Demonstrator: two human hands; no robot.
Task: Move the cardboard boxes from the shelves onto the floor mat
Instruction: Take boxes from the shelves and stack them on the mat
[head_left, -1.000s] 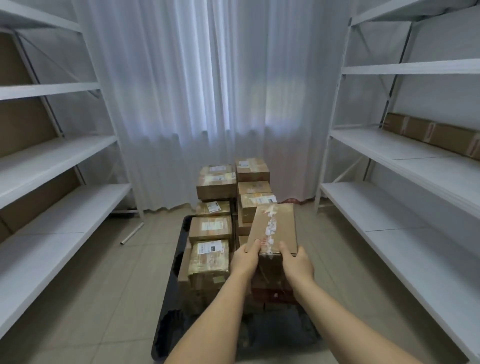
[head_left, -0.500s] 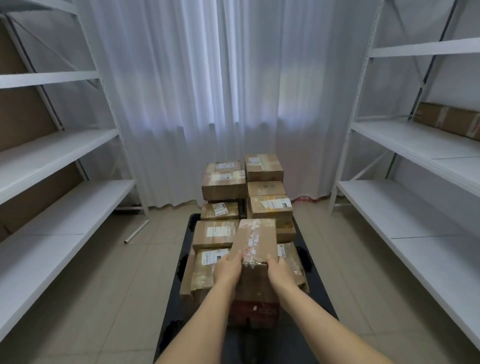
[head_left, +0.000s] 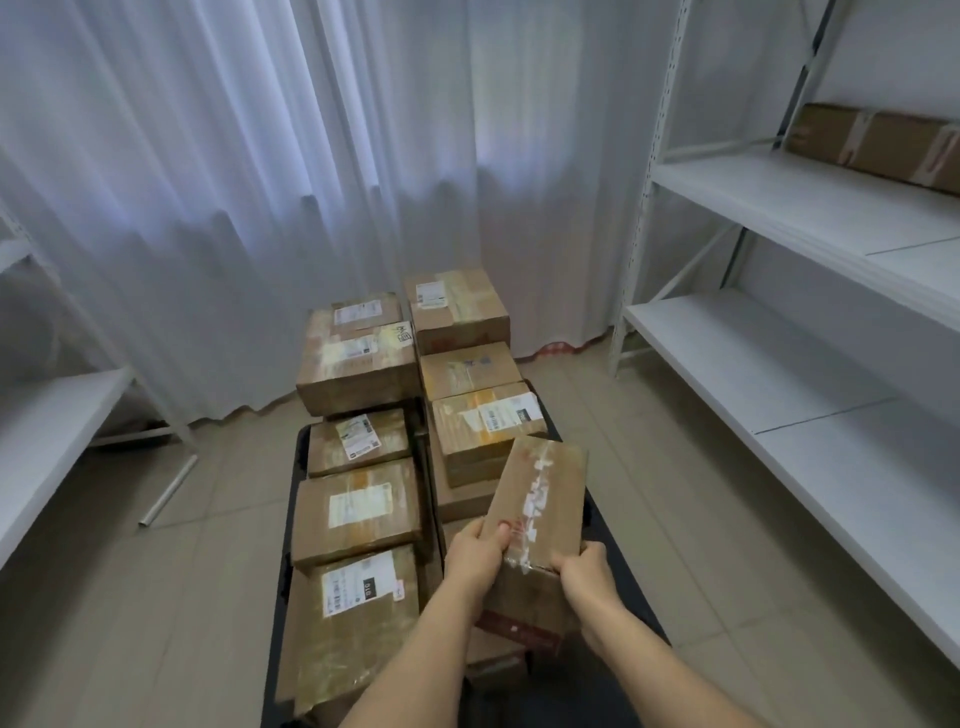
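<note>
A: What's over at nine o'clock?

B: A white left shelf unit (head_left: 47, 415), bare boards in view, and a loose metal tube (head_left: 169, 491) on the tiled floor beside it.

A: And in the middle?

B: A black floor mat (head_left: 291, 519) carrying stacked cardboard boxes (head_left: 358, 512) in two rows running toward twelve o'clock, up to the white curtain (head_left: 260, 182).

A: The hands?

B: At five o'clock of the stack. The left hand (head_left: 475, 556) has its grip clenched round the near left corner of a taped box (head_left: 540, 499), thumb on top. The right hand (head_left: 587, 577) grasps its near right corner. The box tilts above the right row.

A: Three o'clock?

B: The right shelf unit (head_left: 779, 218), with one long box (head_left: 878, 145) on an upper board.
</note>
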